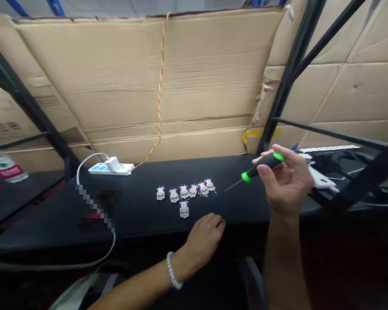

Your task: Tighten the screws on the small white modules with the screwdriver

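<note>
A screwdriver (261, 167) with a black and green handle is gripped in my right hand (286, 178), raised over the right part of the black table. Its thin shaft points down and left toward the tabletop. My left hand (207, 234), with a beaded bracelet at the wrist, rests at the table's front edge with its fingers curled; whether they hold anything is hidden. Just beyond it lies one small white and purple plastic part (184, 209). Behind that, several similar parts (183, 192) form a loose row, with tiny thin pieces around the right ones.
A white power strip (111, 168) with a plugged-in adapter stands back left, its cable looping down to the front. A yellow-red twisted wire (160, 99) hangs down the cardboard wall (213, 77). Black metal posts (284, 77) flank the table. A bottle (7, 168) stands far left.
</note>
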The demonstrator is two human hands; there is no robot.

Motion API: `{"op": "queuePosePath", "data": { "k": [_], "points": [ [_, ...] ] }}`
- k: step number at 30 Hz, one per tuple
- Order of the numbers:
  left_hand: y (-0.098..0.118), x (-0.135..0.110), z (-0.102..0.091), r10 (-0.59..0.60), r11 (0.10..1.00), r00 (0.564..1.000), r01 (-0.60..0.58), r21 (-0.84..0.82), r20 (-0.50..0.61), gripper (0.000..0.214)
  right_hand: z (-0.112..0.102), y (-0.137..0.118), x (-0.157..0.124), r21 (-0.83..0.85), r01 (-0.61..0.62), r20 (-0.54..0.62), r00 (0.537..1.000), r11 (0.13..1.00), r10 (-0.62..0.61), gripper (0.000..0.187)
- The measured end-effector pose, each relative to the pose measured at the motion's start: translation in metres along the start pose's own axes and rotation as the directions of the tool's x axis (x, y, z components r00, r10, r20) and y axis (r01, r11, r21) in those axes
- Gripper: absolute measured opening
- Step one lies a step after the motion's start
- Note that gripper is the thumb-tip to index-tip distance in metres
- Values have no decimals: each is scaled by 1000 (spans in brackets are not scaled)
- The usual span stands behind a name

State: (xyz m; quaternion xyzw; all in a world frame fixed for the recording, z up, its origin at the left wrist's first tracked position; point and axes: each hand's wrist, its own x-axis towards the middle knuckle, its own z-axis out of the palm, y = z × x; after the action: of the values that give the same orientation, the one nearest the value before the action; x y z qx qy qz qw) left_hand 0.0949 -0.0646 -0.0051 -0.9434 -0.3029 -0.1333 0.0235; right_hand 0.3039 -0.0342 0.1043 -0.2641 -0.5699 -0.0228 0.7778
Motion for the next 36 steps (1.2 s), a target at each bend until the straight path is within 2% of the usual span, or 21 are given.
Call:
{"op": "queuePosePath", "data": {
  "k": [6,12,16,19,22,27,31,33,36],
  "points": [
    [-5,-8,-2,50,998,999,-50,33,2,14,0,-1,0,12,0,16,1000,1000,0,45],
    [-6,-14,-8,13,1000,1000,-13,18,10,19,3,1,-2,-15,-17,30,999,1000,18,44],
    [-9,-15,-5,-12,998,999,9,-60,-50,25,4,2,-3,-1,-22,52,998,1000,22,44],
    [-22,-21,-4,-80,969,983,38,-245,-166,28,3,2,-2,5,-11,52,999,1000,11,45],
    [-44,-34,-14,-152,905,954,29,-424,-258,23,2,2,-2,4,-3,44,999,1000,2,45],
    [-81,-58,-41,-336,812,895,117,-572,-293,17,5,2,-2,-15,-6,39,999,1000,6,44],
    [-97,-66,-47,-481,739,834,219,-637,-271,13,8,2,-3,-4,-15,63,998,1000,15,43],
    [-100,-66,-43,-500,723,830,243,-646,-248,14,8,2,-4,-5,-11,69,998,1000,12,43],
    [-103,-63,-35,-474,731,850,232,-642,-232,16,8,3,-4,-17,-2,73,997,1000,3,45]
  ]
}}
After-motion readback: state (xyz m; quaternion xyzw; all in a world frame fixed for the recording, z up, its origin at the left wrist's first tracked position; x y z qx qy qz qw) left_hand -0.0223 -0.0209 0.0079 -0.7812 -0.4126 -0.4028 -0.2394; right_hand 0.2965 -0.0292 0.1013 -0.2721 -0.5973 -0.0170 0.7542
